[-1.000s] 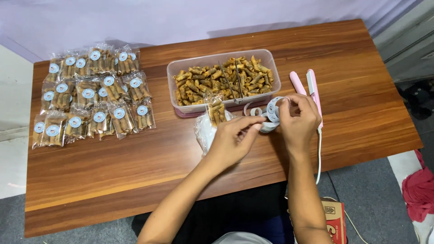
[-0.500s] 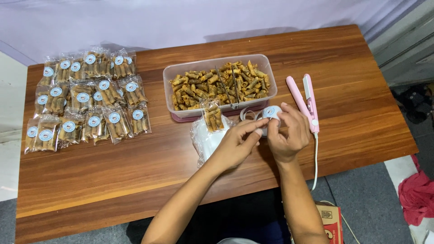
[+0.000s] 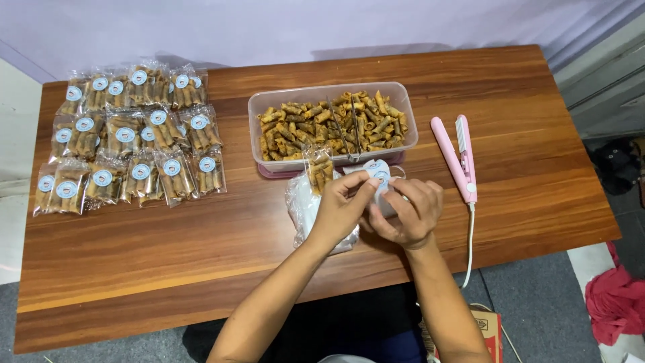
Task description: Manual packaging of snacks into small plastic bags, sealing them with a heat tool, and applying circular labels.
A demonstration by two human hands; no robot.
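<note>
Taking the plastic tub (image 3: pixel 334 101) as landmark: bare wooden table (image 3: pixel 168 255) is left open in front of it to the left. The left is blocked by sealed snack packets (image 3: pixel 131 138), the right by a pink sealer (image 3: pixel 457 158).

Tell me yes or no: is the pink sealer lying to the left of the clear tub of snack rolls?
No, the pink sealer lies on the table to the right of the clear tub, past the person's right hand.

Wooden table (image 3: pixel 510 87), on which sealed snack packets (image 3: pixel 131 134), a snack-filled tub (image 3: pixel 332 124) and a pink sealer (image 3: pixel 457 158) are laid.
</note>
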